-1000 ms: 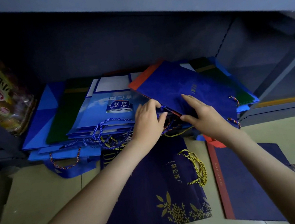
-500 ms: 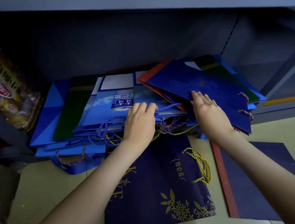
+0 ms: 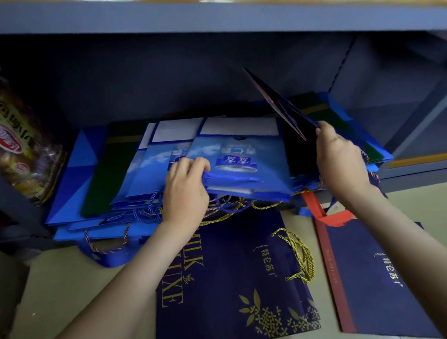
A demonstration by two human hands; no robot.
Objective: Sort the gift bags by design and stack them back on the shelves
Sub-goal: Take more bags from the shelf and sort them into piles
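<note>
- While the right hand [image 3: 340, 163] tips a dark blue bag [image 3: 283, 104] up on edge, clamped on its lower corner, that bag could slip and fall back across the pile, since only fingertips hold it.
- Tangled cord handles [image 3: 222, 208] at the shelf front may snag and drag neighbouring bags onto the floor.
- Left hand [image 3: 186, 191] is closed on the front edge of a light blue bag [image 3: 240, 164], which lies on top of the shelf pile, just right of that hand.
- Two navy bags, one with gold flowers [image 3: 230, 289] and one with a red strip [image 3: 372, 277], lie flat on the floor under the forearms.
</note>
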